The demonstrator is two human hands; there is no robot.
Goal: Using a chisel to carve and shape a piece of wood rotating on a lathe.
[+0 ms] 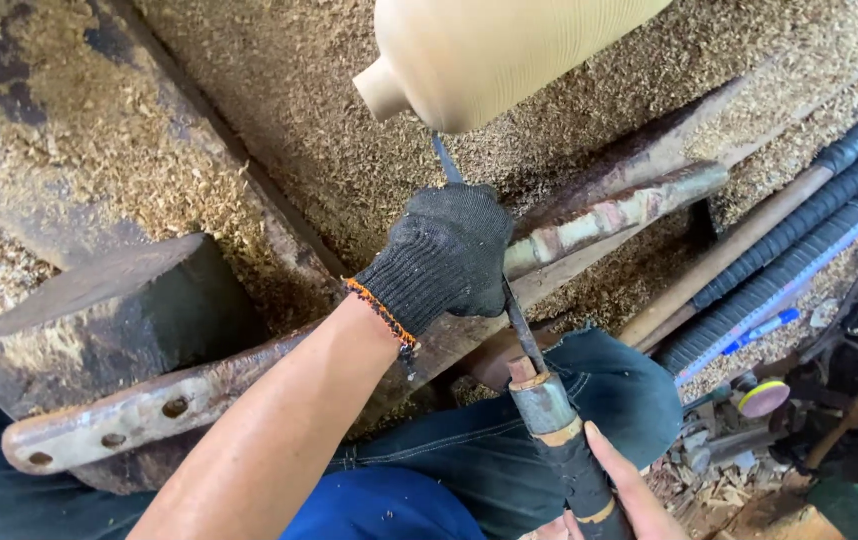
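Left hand (444, 255) in dark knit glove, fingers curled tight round long thin metal chisel (521, 330), pressing it on rusty metal bar (609, 215); bare right hand (614, 495) wrapped round its taped handle, near; chisel tip touches pale round wooden piece (489, 50), far

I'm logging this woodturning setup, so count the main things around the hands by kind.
Turned wooden pieces: 1, the pale workpiece
Turning chisels: 1, the chisel, held by the gloved left hand and bare right hand
Metal rest bars: 1, the tool rest
Dark ribbed hoses: 3, the hoses
Total: 6
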